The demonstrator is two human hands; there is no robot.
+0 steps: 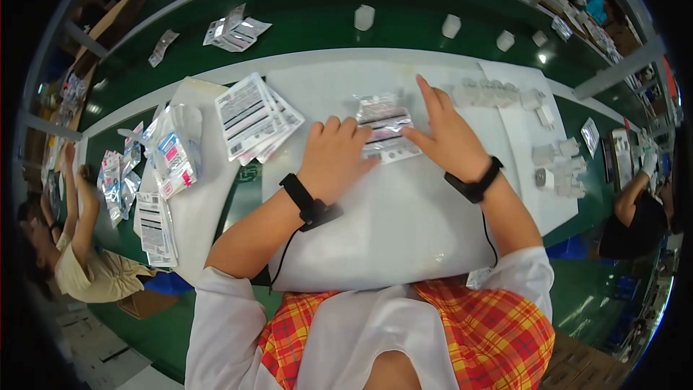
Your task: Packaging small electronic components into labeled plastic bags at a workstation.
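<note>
Left hand (333,157) rests knuckles-up on the white surface (404,217), its fingers (339,130) curled and pressing the near-left edge of a small stack of clear packets (384,128). Whether those fingers pinch a packet cannot be told. Right hand (449,137) lies flat on the stack's right edge, fingers spread wide, index extended away from the body, thumb touching the packets. The stack lies between the two hands, flat on the surface.

Left of the left fingers, apart from them: a fan of printed labels (254,117). Further left: a heap of pink-and-white packs (172,152) and more label sheets (155,227).

Beyond and right of the right fingers: a row of small white plastic parts (491,92), with more (559,170) toward the surface's right end.

Both wrists carry black bands; a cable runs from the left one.
</note>
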